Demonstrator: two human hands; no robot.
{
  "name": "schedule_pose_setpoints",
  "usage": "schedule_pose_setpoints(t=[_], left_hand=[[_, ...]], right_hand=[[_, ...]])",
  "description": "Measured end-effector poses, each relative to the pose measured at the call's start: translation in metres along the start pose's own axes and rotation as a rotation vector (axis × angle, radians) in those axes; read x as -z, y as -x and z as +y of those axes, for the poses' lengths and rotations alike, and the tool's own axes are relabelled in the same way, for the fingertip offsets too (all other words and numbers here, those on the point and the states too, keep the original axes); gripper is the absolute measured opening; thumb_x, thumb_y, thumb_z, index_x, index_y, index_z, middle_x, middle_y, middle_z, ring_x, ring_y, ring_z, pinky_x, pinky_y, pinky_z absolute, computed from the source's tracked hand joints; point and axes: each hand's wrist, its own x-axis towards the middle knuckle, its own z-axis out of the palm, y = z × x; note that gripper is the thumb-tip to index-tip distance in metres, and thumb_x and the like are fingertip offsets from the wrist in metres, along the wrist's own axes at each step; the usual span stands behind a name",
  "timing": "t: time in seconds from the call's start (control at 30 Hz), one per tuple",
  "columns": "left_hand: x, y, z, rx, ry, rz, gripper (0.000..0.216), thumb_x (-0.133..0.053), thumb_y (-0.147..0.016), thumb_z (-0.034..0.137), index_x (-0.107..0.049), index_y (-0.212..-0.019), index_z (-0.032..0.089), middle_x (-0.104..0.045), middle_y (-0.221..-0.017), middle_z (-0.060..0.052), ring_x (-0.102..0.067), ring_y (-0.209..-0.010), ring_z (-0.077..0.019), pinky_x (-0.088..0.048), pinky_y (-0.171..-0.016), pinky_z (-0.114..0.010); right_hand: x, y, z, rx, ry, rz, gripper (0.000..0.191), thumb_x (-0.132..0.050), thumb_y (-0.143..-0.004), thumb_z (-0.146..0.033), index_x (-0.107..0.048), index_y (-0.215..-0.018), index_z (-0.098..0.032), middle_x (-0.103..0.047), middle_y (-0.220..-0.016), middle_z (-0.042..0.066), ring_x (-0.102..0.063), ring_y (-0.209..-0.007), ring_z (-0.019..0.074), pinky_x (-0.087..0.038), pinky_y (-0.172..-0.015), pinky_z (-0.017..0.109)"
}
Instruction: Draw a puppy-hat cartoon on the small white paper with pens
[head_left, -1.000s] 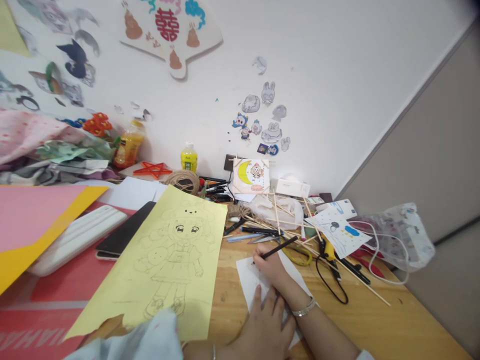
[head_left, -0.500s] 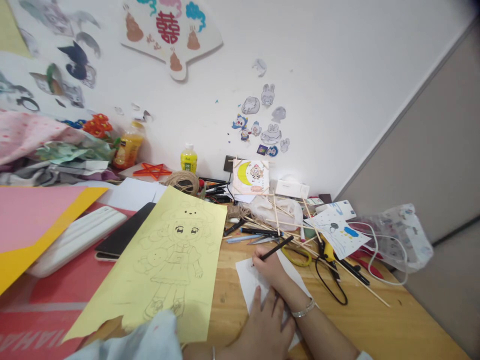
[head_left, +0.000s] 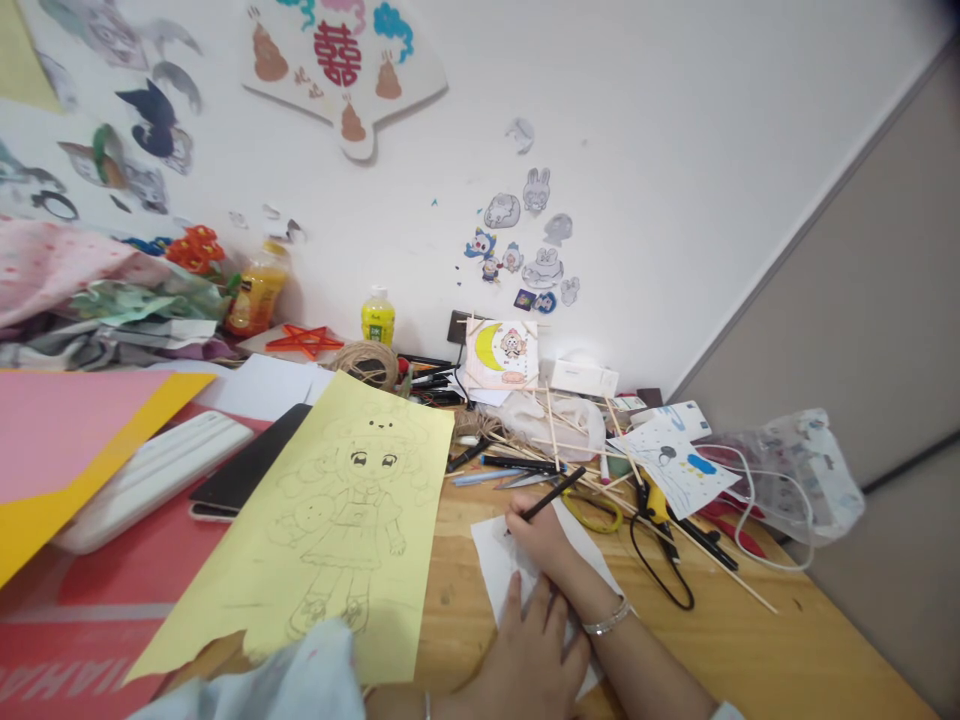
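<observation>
A black pencil (head_left: 556,494) is gripped in my right hand (head_left: 541,540), its tip down on a small white sheet of paper (head_left: 491,560). Faint marks show near the tip, too light to make out. My left hand (head_left: 529,650) lies flat on the lower part of that sheet, fingers spread, close beside my right wrist. To the left, a large yellow sheet (head_left: 431,480) carries a line drawing of a girl in a dress and hat. Its lower edge is torn and partly covered by my pale sleeve.
Behind the sheet lie yellow-handled scissors (head_left: 596,513), several pens (head_left: 517,463), thin wooden sticks (head_left: 553,430) and twine (head_left: 367,365). Right of my hands are a yellow-and-black tool (head_left: 658,508) and a clear plastic bag (head_left: 810,480). A white case (head_left: 161,480) and dark tablet (head_left: 251,460) lie left.
My right hand and the pencil have shifted very slightly right on the paper, the pencil's angle a touch different. My left hand and the sheets stay in place.
</observation>
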Motion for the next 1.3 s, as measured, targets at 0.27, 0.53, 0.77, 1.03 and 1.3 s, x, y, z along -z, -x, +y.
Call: schedule_pose_setpoints(t=[0.27, 0.53, 0.77, 1.03, 1.3], left_hand=[[0.003, 0.001, 0.000, -0.005, 0.000, -0.017, 0.061, -0.045, -0.096, 0.055, -0.048, -0.140, 0.011, -0.041, -0.144, -0.027, -0.035, -0.134, -0.0429, -0.026, -0.102, -0.065], [-0.003, 0.001, -0.001, -0.015, -0.007, 0.005, 0.062, -0.044, -0.096, 0.057, -0.049, -0.139, 0.013, -0.039, -0.145, -0.026, -0.034, -0.134, -0.0437, -0.025, -0.101, -0.066], [-0.014, 0.000, -0.004, -0.024, -0.044, 0.073, 0.065, -0.041, -0.095, 0.061, -0.049, -0.139, 0.014, -0.043, -0.143, -0.025, -0.036, -0.132, -0.0428, -0.027, -0.100, -0.065], [-0.032, -0.003, -0.011, -0.023, -0.205, 0.177, 0.037, -0.037, -0.102, 0.028, -0.056, -0.134, 0.025, -0.049, -0.141, -0.013, -0.048, -0.127, -0.0354, -0.041, -0.093, -0.057], [-0.057, 0.010, -0.005, 0.167, -0.414, 0.317, 0.033, -0.050, -0.098, 0.028, -0.065, -0.125, 0.016, -0.059, -0.128, -0.020, -0.054, -0.118, -0.0424, -0.047, -0.086, -0.061]], right_hand=[[0.000, 0.001, -0.001, -0.005, -0.012, -0.017, 0.012, -0.041, -0.061, -0.021, -0.036, -0.050, -0.022, -0.035, -0.048, -0.006, -0.034, -0.050, 0.0117, -0.027, -0.048, 0.023], [0.001, 0.000, 0.002, 0.010, -0.025, 0.009, 0.010, -0.042, -0.060, -0.020, -0.038, -0.051, -0.022, -0.038, -0.049, -0.006, -0.036, -0.052, 0.0116, -0.028, -0.050, 0.023], [-0.003, 0.001, 0.004, 0.016, -0.061, 0.050, 0.013, -0.045, -0.060, -0.022, -0.039, -0.048, -0.022, -0.039, -0.046, -0.006, -0.037, -0.049, 0.0117, -0.027, -0.048, 0.023], [0.048, -0.006, -0.006, 0.022, -0.101, 0.410, 0.033, -0.046, -0.084, -0.040, -0.039, -0.056, -0.023, -0.043, -0.049, -0.006, -0.040, -0.048, 0.0126, -0.034, -0.050, 0.024], [0.119, -0.004, 0.006, -0.084, 0.313, 0.603, 0.034, -0.041, -0.087, -0.044, -0.046, -0.060, -0.023, -0.052, -0.052, -0.001, -0.049, -0.054, 0.0185, -0.035, -0.056, 0.028]])
